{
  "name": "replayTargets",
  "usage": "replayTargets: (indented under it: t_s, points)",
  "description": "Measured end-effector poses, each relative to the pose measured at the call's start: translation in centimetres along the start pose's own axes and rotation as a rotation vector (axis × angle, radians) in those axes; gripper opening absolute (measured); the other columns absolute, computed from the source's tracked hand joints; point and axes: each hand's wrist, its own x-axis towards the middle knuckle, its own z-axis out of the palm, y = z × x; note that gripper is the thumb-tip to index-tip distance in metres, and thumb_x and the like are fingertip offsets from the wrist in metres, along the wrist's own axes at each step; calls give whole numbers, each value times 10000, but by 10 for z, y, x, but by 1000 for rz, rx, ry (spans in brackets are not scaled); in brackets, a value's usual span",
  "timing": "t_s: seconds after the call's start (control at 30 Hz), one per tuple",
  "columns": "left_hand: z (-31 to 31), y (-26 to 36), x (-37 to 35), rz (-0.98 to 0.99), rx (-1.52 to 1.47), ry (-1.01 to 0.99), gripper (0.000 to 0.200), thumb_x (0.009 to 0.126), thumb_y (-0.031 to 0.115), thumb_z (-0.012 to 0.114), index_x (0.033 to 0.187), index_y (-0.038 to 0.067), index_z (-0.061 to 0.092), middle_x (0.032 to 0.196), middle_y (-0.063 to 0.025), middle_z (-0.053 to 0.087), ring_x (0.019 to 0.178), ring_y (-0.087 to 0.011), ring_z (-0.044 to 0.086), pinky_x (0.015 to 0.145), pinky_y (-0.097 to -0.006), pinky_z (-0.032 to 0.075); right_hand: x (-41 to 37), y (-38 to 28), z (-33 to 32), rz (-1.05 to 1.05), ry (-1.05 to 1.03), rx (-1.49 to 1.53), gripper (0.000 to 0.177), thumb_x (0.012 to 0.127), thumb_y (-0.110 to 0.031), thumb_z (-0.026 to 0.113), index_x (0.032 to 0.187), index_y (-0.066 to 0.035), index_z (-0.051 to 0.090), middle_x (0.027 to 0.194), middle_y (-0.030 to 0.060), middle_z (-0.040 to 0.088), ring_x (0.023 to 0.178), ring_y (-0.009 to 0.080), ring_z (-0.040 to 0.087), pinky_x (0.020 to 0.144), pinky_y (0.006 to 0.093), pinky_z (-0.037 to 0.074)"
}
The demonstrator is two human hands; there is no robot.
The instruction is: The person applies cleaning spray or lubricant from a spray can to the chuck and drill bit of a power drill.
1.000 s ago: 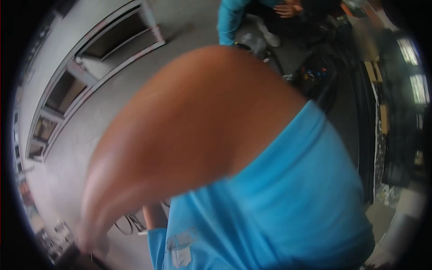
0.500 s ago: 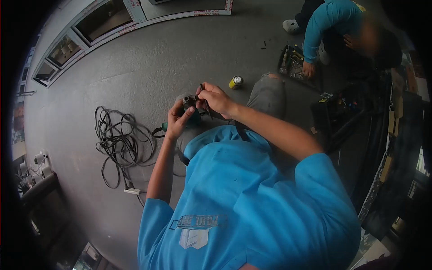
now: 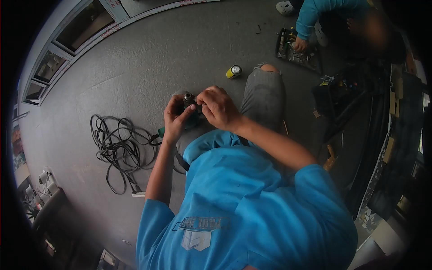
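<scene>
While the blue shirt (image 3: 252,189) bears one blurred print, the left hand (image 3: 176,116) grasps one green tool (image 3: 192,120) in front; the right hand (image 3: 218,107) curls beside its metal nose (image 3: 188,96), hold unclear. Beyond lie one yellow can (image 3: 234,72), one tray (image 3: 299,65), one unreadable red-lettered frame (image 3: 119,11).

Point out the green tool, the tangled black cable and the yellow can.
Green tool (image 3: 192,120): head view, on its green housing.
Tangled black cable (image 3: 128,155): head view, mid-tangle.
Yellow can (image 3: 233,72): head view, on its side, near the top.
</scene>
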Motion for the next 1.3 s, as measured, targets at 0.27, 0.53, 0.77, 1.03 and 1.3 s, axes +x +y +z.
replayTargets:
  t_s: [0.27,0.53,0.77,1.03,1.3]
  points:
    - [-2,-8,7,-5,-25,5,259,860,27,709,1088,19,585,1015,-35,634,958,-103,586,859,-253,462,13,3,-12,-257,-126,-302,102,819,-100,619,916,-107,649,1003,52,629,1025,218,563,918,371,411]
    - [10,-11,3,63,10,21,272,863,31,708,1103,6,583,1044,-42,627,978,-115,588,881,-265,464,12,-10,-15,-203,-214,-391,57,825,-116,607,863,-104,647,970,53,612,975,211,558,854,354,404]
    - [11,-10,0,48,0,30,284,875,41,701,1125,3,572,1049,-45,627,989,-118,589,893,-267,464,2,-9,-13,-154,-163,-356,45,811,-93,606,843,-94,638,978,63,614,972,219,555,843,363,405]
    - [9,-12,-1,72,275,78,313,875,28,676,1148,10,524,1057,-57,605,973,-132,578,880,-271,458,19,-16,-16,-237,-241,-486,88,851,-120,578,861,-77,654,931,95,616,976,242,563,929,369,403]
    - [5,-11,-2,76,55,76,315,871,33,666,1139,6,503,1043,-65,588,971,-132,561,872,-279,456,38,3,-21,-417,-364,-431,107,862,-133,570,850,-60,647,985,139,634,1046,299,590,1033,444,394]
